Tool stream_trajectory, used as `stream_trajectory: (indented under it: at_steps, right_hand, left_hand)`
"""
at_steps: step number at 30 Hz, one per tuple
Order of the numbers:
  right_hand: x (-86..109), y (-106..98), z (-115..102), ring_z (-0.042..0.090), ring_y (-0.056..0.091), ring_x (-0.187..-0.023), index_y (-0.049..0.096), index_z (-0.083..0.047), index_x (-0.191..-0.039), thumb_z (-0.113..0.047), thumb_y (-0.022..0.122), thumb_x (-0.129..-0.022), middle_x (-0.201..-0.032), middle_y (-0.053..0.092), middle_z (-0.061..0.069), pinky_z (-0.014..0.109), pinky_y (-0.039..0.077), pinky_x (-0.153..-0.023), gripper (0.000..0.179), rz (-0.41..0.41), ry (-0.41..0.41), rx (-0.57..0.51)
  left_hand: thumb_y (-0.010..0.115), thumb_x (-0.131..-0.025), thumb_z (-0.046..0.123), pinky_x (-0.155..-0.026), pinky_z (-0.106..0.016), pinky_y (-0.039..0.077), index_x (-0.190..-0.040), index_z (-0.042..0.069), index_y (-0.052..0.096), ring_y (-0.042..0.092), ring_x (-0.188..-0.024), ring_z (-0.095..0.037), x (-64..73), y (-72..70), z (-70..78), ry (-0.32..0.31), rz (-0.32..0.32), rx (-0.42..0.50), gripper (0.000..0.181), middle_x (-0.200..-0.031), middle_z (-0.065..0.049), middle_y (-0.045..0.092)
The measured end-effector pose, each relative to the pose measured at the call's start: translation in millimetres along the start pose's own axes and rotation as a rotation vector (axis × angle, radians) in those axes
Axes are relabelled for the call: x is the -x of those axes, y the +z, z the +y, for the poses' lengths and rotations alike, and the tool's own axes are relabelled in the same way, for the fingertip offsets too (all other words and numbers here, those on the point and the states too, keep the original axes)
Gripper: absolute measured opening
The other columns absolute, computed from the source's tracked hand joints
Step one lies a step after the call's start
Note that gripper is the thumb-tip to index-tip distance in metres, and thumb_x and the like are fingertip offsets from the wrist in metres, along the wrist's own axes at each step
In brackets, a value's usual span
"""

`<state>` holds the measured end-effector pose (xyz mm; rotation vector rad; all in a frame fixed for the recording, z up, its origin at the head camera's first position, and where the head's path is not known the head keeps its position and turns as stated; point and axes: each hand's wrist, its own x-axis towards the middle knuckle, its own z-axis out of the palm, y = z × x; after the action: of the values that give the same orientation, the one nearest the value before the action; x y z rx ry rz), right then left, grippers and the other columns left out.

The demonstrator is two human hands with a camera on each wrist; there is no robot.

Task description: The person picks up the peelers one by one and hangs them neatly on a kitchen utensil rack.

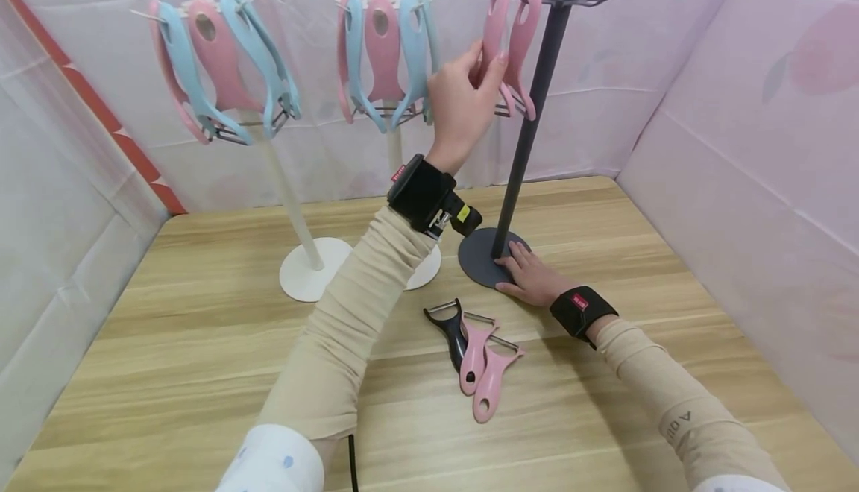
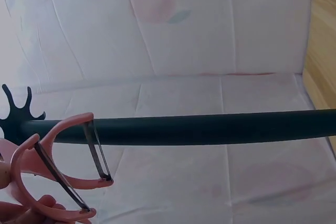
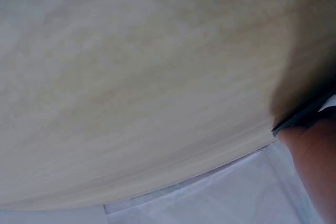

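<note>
With thumb and fingers, my left hand [image 1: 464, 101] pinches a pink peeler [image 1: 495, 19], its holed handle end up at the hooks of a dark stand [image 1: 535, 119]. Beside it a second pink peeler [image 1: 525, 33] hangs from the same stand. Both blades show in the left wrist view, the held peeler [image 2: 17, 177] nearer the camera. Down on the stand's round base [image 1: 479, 257] rests my right hand [image 1: 537, 280], fingers spread near the pole. A thumb [image 3: 310, 161] touches the base's edge in the right wrist view.
Two white stands, one with a base [image 1: 312, 272] at left, carry pink peelers [image 1: 218, 52] and blue peelers [image 1: 412, 52]. On the wooden table [image 1: 201, 373] lie a black peeler [image 1: 451, 332] and two overlapping pink peelers [image 1: 493, 384]. Pale cloth walls [image 1: 758, 142] enclose the table.
</note>
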<state>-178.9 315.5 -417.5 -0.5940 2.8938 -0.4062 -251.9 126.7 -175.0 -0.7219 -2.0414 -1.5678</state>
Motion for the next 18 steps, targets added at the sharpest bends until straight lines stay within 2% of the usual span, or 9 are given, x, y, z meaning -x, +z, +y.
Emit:
stream_trajectory:
  at_steps: [5,11,13,16,18]
  right_hand:
    - [-2.3,0.7,-0.1,0.047,0.006,-0.132,0.040,0.002,-0.131,-0.039,0.045,-0.094,-0.142,0.009,0.037,0.055,0.011,-0.106,0.055,-0.003,0.001,0.002]
    - [-3.4,1.5,0.8,0.046,0.004,-0.133,0.039,0.000,-0.132,-0.038,0.046,-0.094,-0.143,0.007,0.035,0.054,0.009,-0.107,0.054,-0.025,0.024,-0.001]
    - [-3.6,1.8,0.8,0.046,0.003,-0.133,0.039,0.000,-0.132,-0.038,0.046,-0.094,-0.143,0.007,0.035,0.054,0.009,-0.107,0.054,-0.025,0.023,-0.003]
    - [-4.5,2.7,0.9,0.045,0.003,-0.133,0.039,0.000,-0.132,-0.037,0.045,-0.094,-0.144,0.006,0.034,0.054,0.008,-0.107,0.054,-0.028,0.023,-0.005]
    - [-5.1,2.6,0.0,0.044,0.003,-0.133,0.039,0.000,-0.132,-0.038,0.046,-0.094,-0.144,0.006,0.034,0.053,0.008,-0.107,0.054,-0.029,0.024,-0.005]
  left_hand:
    - [0.052,-0.093,0.019,-0.062,-0.015,0.045,-0.129,0.003,0.051,0.059,-0.077,-0.011,-5.5,1.7,-0.5,-0.041,-0.017,0.025,0.039,-0.102,-0.008,0.066]
    - [0.051,-0.093,0.017,-0.073,-0.011,0.045,-0.131,0.002,0.047,0.060,-0.090,-0.009,-7.8,7.8,-0.2,-0.061,-0.035,0.046,0.041,-0.116,-0.009,0.061]
    - [0.050,-0.094,0.018,-0.070,-0.011,0.046,-0.132,0.003,0.046,0.061,-0.087,-0.010,-7.1,9.9,-0.9,-0.061,-0.042,0.045,0.041,-0.117,-0.008,0.061]
    - [0.047,-0.095,0.018,-0.072,-0.011,0.044,-0.133,0.002,0.044,0.059,-0.095,-0.008,-5.6,10.7,-4.0,-0.031,-0.047,0.022,0.041,-0.121,-0.009,0.059]
    - [0.044,-0.097,0.018,-0.063,-0.013,0.042,-0.135,0.002,0.041,0.059,-0.083,-0.009,-3.5,10.1,-6.1,-0.016,-0.058,-0.002,0.042,-0.115,-0.008,0.062]
